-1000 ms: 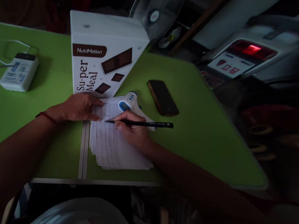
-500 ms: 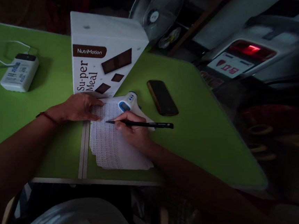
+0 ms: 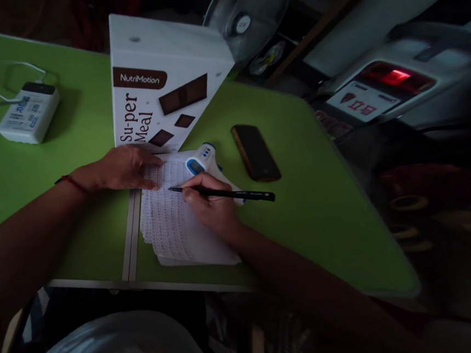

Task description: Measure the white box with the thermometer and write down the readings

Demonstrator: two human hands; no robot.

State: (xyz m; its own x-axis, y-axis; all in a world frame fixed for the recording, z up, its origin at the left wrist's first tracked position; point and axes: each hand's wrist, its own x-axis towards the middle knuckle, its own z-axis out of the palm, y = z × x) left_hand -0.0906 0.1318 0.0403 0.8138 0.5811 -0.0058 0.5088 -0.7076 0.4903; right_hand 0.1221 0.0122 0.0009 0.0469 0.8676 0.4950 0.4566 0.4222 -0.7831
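Observation:
Between the fingers of my right hand (image 3: 211, 203) is a black pen (image 3: 237, 193), its tip at the written lines of a paper stack (image 3: 174, 231). Rows of small handwriting cover the left part of the top sheet; the right part looks blank. My left hand (image 3: 130, 168) rests with fingers spread on the upper left edge of the paper. A white and blue handheld thermometer (image 3: 201, 157) lies on the sheets, just above my right hand, its lower part partly hidden by that hand. Right behind my left hand stands a white NutriMotion box (image 3: 140, 119).
A phone (image 3: 255, 153) lies right of the paper on the green table (image 3: 313, 219). At the left sits a white adapter (image 3: 27, 113) with cables. Beyond the table are a fan (image 3: 242, 25) and a white appliance with a red light (image 3: 395, 77).
The pen tip and my right hand have shifted very slightly to the right along the writing. My left hand stays on the paper.

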